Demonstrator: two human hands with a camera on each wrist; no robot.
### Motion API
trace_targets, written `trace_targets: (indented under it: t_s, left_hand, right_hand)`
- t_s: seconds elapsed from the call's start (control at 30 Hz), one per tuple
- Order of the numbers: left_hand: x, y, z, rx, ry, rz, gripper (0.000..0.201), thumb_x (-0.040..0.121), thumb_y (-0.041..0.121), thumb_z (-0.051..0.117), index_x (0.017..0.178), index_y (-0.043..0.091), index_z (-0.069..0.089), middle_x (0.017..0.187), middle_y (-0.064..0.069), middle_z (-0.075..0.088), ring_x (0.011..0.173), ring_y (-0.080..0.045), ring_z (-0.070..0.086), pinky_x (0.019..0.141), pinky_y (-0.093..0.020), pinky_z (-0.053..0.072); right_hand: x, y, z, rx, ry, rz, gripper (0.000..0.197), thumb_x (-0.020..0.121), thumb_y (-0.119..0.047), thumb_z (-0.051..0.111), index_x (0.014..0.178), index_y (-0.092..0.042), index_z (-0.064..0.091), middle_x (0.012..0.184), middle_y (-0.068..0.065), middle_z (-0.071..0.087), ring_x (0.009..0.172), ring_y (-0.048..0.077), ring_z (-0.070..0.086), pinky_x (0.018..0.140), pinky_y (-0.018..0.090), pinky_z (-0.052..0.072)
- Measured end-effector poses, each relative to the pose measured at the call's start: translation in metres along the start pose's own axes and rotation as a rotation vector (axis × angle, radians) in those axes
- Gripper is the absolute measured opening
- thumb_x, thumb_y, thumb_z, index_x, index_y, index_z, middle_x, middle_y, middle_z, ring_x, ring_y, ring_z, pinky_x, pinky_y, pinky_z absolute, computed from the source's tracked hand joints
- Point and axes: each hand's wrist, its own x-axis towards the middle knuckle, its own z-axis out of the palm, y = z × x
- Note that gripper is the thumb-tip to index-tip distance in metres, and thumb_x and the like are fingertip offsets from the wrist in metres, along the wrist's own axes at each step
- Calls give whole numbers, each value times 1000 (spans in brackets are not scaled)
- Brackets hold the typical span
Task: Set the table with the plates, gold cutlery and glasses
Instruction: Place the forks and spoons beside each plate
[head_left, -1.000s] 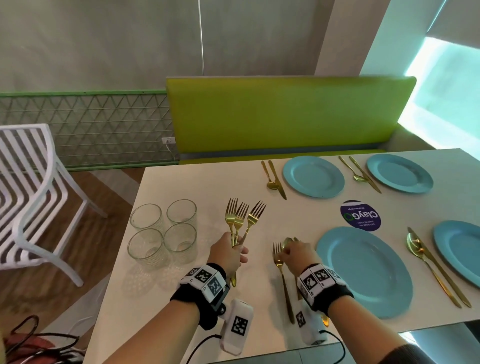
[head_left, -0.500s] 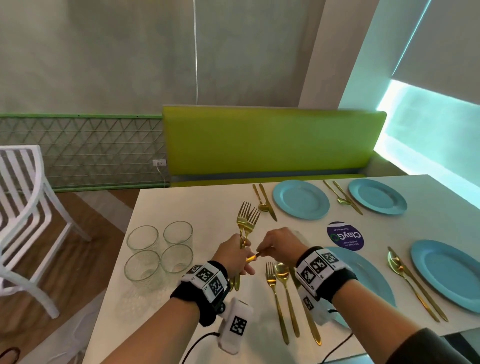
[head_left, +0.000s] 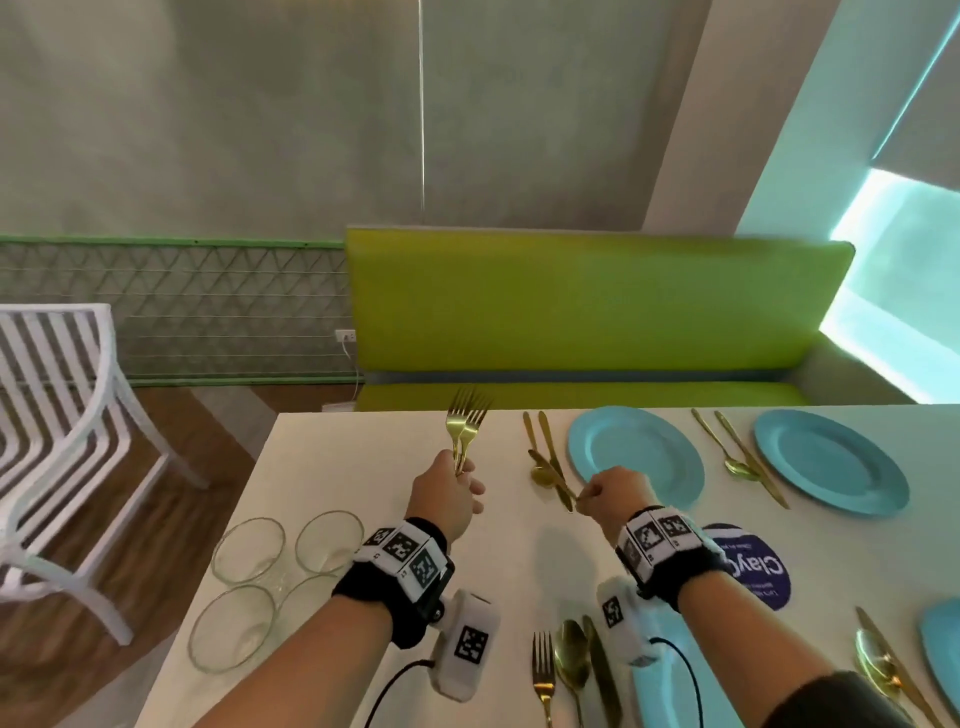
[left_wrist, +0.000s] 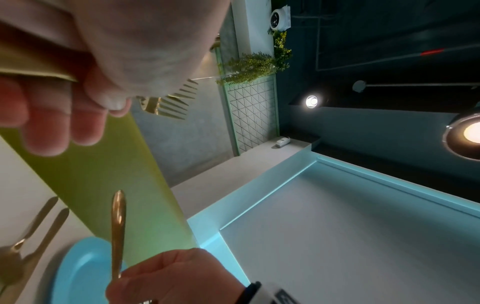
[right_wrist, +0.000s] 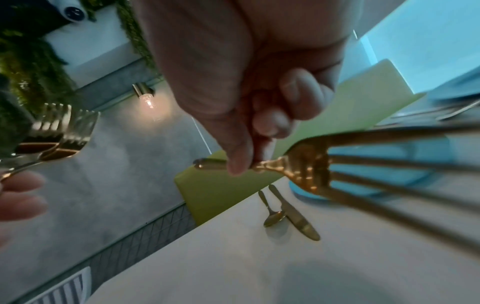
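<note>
Since a second ago the right hand (head_left: 615, 496) has left the near setting and now pinches one gold fork (right_wrist: 306, 164) in its fingers above the desk (head_left: 363, 467) beside the far-left blue plate (head_left: 636, 454), while the left hand (head_left: 444, 493) grips two gold forks (head_left: 465, 423) upright.

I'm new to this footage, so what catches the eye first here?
Blue plates flanked by gold cutlery cover the white table before a lime-green bench. At centre the left hand grips upright gold forks, while the right hand pinches a single fork.
</note>
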Motion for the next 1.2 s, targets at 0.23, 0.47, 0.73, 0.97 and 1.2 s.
trace_targets:
  t_s: [0.23,0.47,0.73,0.97,1.2]
  left_hand:
    - [51,1,8,-9,77,-64,16,99,9,32,100,12,47,90,-3,60,64,-12,57,60,-22,45]
    - [79,-22,4,-30,135,-138,16,99,11,32,100,14,48,92,-2,61,64,-10,57,60,-21,45]
    - [89,-45,1,-74,147,-206,19,97,4,32,94,13,48,89,-4,61,61,-12,56,54,-16,41]
    - [92,-48,2,-102,146,-227,22,94,-3,30,92,10,48,86,-7,59,64,-16,53,43,-7,41]
    - [84,-45,0,-103,133,-239,22,96,4,30,92,16,49,87,-1,62,60,-11,57,59,-19,45]
  right_hand:
    - [89,-48,2,-207,-106,-48,41,97,-35,41,124,-9,59,129,6,59,120,20,55,96,26,46]
    - [152,-60,38,-643,-182,-238,75,90,-37,51,149,-4,17,151,20,29,145,37,13,117,44,23]
    - [195,-61,64,-766,-130,-216,108,79,-48,56,148,-1,-12,155,26,10,146,37,-3,117,55,-2]
    - [204,-58,73,-742,-100,-192,90,81,-26,42,148,-2,-13,156,22,7,148,25,3,116,56,-8]
    - [201,-64,60,-682,-119,-169,83,91,-25,42,149,-8,-14,158,15,6,148,22,6,120,46,-5]
